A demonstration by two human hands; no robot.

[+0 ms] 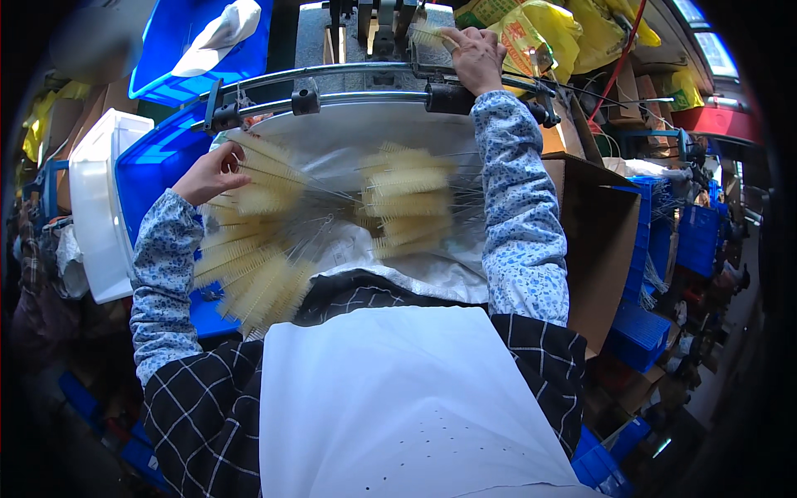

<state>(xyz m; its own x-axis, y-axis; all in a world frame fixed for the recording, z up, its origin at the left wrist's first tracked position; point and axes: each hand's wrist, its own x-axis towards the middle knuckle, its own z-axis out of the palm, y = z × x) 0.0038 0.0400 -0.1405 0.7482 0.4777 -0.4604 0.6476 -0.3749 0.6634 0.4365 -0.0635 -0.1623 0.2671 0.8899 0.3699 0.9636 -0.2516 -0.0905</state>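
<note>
At the machine [382, 50], my right hand [480, 62] is closed on a pale yellow bristle brush [427, 36], up by the machine's right side. My left hand [212, 173] hovers at the left edge of a fanned pile of similar wire-stemmed brushes [267, 286], its thumb and forefinger apart and nothing seen between them. A second bunch of brushes [408, 184] lies to the right of that pile, on a pale sheet [332, 133], with thin wire stems sticking out. Some of the bristles are blurred.
A metal bar [365, 98] with black clamps crosses in front of the machine. Blue bins [154, 66] and a white tub [104, 199] stand at left. On the right are an open cardboard box [602, 241], yellow bags [544, 37] and more blue crates [697, 236].
</note>
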